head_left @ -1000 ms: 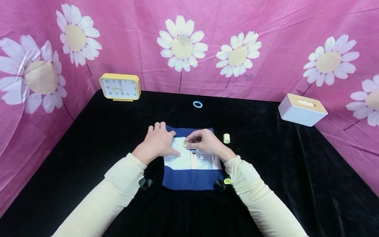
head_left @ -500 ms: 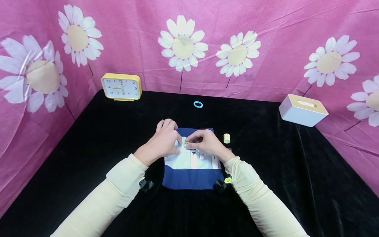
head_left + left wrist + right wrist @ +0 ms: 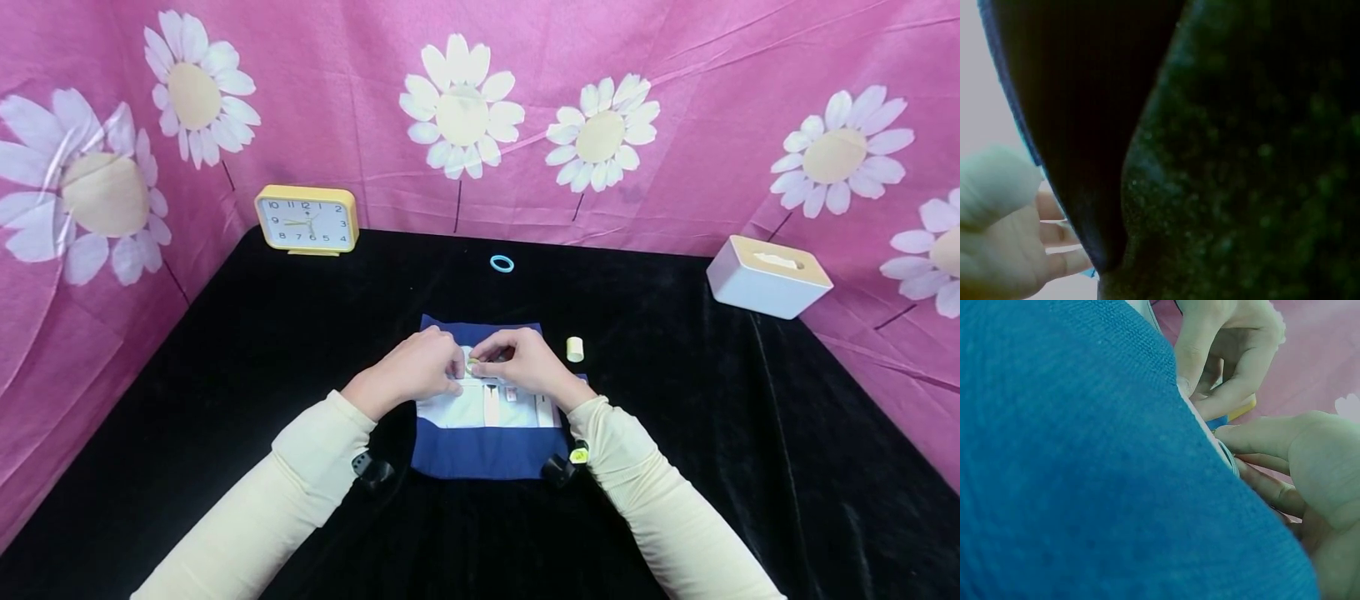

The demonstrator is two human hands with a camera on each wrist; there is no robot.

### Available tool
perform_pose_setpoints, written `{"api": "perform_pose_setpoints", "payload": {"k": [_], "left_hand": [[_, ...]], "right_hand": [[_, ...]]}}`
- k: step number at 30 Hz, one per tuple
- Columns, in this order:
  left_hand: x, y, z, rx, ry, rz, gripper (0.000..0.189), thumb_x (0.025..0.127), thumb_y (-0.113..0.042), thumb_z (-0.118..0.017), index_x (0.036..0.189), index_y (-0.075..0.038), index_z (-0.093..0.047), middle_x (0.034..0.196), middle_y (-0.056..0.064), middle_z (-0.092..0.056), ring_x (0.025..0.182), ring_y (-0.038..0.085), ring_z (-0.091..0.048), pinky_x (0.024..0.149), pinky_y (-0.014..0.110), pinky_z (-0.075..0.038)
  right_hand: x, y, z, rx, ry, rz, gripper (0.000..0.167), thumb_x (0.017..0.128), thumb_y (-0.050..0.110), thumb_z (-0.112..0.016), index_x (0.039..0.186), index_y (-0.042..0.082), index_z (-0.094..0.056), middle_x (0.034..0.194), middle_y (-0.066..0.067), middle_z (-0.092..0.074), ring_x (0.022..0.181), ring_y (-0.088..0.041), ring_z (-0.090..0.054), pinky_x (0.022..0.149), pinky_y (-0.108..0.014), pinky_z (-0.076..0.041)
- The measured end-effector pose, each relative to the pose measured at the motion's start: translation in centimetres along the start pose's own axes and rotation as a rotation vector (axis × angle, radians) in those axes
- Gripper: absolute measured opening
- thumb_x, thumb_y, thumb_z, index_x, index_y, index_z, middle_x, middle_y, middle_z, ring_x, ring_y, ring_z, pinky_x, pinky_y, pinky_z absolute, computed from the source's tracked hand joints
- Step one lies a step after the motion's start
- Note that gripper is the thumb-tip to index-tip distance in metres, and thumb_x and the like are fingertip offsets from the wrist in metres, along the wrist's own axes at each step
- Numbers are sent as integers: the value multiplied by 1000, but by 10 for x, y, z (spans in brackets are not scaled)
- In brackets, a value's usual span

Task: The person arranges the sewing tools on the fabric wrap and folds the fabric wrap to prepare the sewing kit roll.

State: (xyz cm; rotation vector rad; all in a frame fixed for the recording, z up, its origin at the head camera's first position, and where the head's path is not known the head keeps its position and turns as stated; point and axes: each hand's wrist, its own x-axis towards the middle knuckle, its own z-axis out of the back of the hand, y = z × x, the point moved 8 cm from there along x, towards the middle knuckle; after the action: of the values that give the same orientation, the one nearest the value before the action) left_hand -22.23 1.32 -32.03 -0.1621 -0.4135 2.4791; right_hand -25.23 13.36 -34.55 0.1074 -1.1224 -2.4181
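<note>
A navy cloth organizer (image 3: 487, 454) with a white pocketed panel lies under both hands; several slim items sit in its pockets. My right hand (image 3: 517, 360) pinches a small pale yellow-green ring-shaped thing (image 3: 471, 365) between thumb and fingers, right at the white panel. Its exact kind is too small to tell. Close beside it, my left hand (image 3: 420, 362) has thumb and forefinger curled at the panel, pinching the white pocket edge (image 3: 1200, 419). In the right wrist view, blue cloth hides much of the work. The left wrist view shows mostly dark cloth, with part of the left hand (image 3: 1007, 237).
A pale yellow cylinder (image 3: 574, 349) stands just right of the organizer. Farther back on the black cloth (image 3: 637, 300) lies a light blue ring (image 3: 502, 264). A yellow clock (image 3: 307, 220) is at back left, a tissue box (image 3: 768, 277) at back right.
My left hand lay spread on the organizer's left side; it has lifted, curled its fingers and moved right to the white pocket edge. The right hand stays nearly still with the small ring-shaped thing.
</note>
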Motion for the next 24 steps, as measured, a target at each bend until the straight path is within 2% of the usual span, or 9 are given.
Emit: {"api": "perform_pose_setpoints", "payload": {"k": [12, 24], "left_hand": [[1, 0, 1, 16, -13, 4, 7, 84, -18, -79, 79, -15, -76, 80, -4, -70, 90, 19, -57, 79, 36, -50], [0, 1, 2, -28, -7, 20, 7, 81, -15, -77, 77, -14, -71, 77, -3, -64, 87, 19, -54, 73, 32, -46]], "right_hand": [[0, 0, 1, 6, 11, 8, 14, 84, 14, -81, 98, 14, -81, 94, -1, -77, 78, -13, -57, 69, -20, -47], [-1, -1, 0, -2, 27, -1, 12, 87, 12, -79, 99, 14, -82, 96, -1, -77, 79, -13, -57, 69, -20, -46]]}}
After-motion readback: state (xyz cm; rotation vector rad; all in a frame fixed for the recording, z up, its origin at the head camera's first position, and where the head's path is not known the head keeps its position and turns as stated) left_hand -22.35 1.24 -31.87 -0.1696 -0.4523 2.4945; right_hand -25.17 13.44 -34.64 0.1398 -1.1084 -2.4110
